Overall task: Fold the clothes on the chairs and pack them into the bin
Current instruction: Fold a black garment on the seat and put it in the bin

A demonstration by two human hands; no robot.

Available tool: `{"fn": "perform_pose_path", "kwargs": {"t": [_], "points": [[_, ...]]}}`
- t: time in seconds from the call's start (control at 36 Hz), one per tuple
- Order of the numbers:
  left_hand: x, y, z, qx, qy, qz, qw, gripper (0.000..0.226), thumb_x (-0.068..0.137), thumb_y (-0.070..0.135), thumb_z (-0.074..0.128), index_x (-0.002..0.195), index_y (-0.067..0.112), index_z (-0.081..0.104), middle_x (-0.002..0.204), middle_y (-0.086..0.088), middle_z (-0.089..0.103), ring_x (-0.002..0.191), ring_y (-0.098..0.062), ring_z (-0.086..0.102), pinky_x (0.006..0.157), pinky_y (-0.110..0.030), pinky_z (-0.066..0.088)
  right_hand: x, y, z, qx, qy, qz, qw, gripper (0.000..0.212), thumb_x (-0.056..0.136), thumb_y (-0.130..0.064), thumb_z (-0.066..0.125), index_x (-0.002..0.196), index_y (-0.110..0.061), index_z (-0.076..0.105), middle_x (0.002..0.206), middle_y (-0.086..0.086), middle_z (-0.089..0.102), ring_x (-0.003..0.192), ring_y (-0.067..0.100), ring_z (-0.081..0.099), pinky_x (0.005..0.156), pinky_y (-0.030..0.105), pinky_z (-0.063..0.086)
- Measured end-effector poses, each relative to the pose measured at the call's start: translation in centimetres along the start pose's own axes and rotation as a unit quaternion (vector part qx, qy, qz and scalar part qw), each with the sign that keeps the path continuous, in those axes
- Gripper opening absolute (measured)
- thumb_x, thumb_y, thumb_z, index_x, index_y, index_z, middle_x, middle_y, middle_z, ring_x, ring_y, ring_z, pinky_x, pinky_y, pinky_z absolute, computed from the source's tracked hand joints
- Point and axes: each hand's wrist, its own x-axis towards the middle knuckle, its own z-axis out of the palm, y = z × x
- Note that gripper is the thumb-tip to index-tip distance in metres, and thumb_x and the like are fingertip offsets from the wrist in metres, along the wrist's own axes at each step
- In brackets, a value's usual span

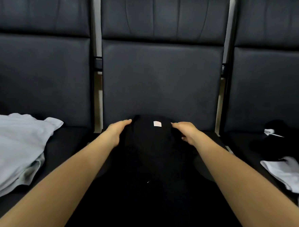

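A black garment [151,149] with a small white label [157,123] near its collar lies on the middle chair seat, stretching toward me. My left hand [116,131] rests on its far left edge with the fingers fairly straight. My right hand [186,132] holds the far right edge, fingers curled into the cloth. No bin is in view.
A pale blue garment [13,148] lies crumpled on the left chair seat. On the right seat lie a black garment [281,140] and a white one [287,174]. Dark padded chair backs [159,82] stand close behind the seats.
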Motion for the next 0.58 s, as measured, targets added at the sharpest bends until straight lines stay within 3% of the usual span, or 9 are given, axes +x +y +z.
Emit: {"fn": "perform_pose_path", "kwargs": {"t": [0.08, 0.14, 0.19, 0.31, 0.47, 0.58], "points": [[0.4, 0.7, 0.2, -0.013, 0.013, 0.01, 1.0, 0.051, 0.078, 0.037, 0.075, 0.122, 0.013, 0.064, 0.12, -0.01, 0.066, 0.108, -0.032, 0.062, 0.097, -0.044, 0.049, -0.4, 0.1, -0.6, 0.069, 0.039, -0.038, 0.996, 0.031, 0.088, -0.031, 0.07, 0.114, -0.02, 0.056, 0.111, -0.001, 0.057, 0.087, 0.013, 0.053, 0.063, 0.023, 0.039], [-0.6, 1.4, 0.4, -0.046, 0.034, 0.042, 0.997, 0.055, 0.079, 0.037, 0.073, 0.128, 0.014, 0.06, 0.124, -0.01, 0.064, 0.11, -0.032, 0.061, 0.1, -0.048, 0.047, -1.4, -0.1, -1.1, 0.095, 0.069, -0.077, 0.99, 0.012, 0.088, -0.025, 0.07, 0.091, -0.018, 0.06, 0.091, -0.003, 0.058, 0.072, 0.008, 0.051, 0.054, 0.017, 0.04], [-2.2, 2.1, 0.7, -0.071, 0.058, 0.08, 0.993, 0.055, 0.084, 0.035, 0.071, 0.132, 0.014, 0.057, 0.125, -0.009, 0.063, 0.112, -0.031, 0.06, 0.101, -0.048, 0.046, -2.8, -0.6, -1.8, 0.119, 0.085, -0.115, 0.982, 0.013, 0.089, -0.021, 0.068, 0.081, -0.016, 0.06, 0.078, -0.004, 0.058, 0.067, 0.007, 0.052, 0.048, 0.011, 0.041], [-7.0, 3.8, 1.3, -0.117, 0.051, 0.13, 0.983, 0.032, 0.09, 0.027, 0.066, 0.118, 0.012, 0.064, 0.114, -0.008, 0.067, 0.106, -0.027, 0.063, 0.098, -0.044, 0.049, -7.0, -2.8, -3.5, 0.213, 0.089, -0.151, 0.961, 0.016, 0.088, -0.018, 0.07, 0.074, -0.015, 0.062, 0.081, 0.001, 0.065, 0.077, 0.014, 0.062, 0.069, 0.023, 0.052], [-15.1, 4.0, -0.2, -0.15, -0.036, 0.167, 0.974, 0.032, 0.092, 0.022, 0.062, 0.121, 0.009, 0.064, 0.116, -0.008, 0.069, 0.108, -0.024, 0.065, 0.093, -0.037, 0.052, -14.8, -4.1, -5.8, 0.279, -0.01, -0.162, 0.946, 0.011, 0.087, -0.017, 0.07, 0.078, -0.015, 0.066, 0.081, -0.001, 0.071, 0.083, 0.016, 0.067, 0.077, 0.032, 0.054], [-19.1, 1.7, -2.7, -0.073, -0.075, 0.199, 0.974, 0.023, 0.093, 0.021, 0.056, 0.112, 0.01, 0.063, 0.111, -0.004, 0.067, 0.108, -0.024, 0.062, 0.083, -0.033, 0.051, -19.7, -2.3, -6.6, 0.258, -0.09, -0.178, 0.945, 0.004, 0.09, -0.012, 0.065, 0.086, -0.011, 0.066, 0.084, 0.001, 0.07, 0.083, 0.015, 0.067, 0.07, 0.027, 0.052]]}}
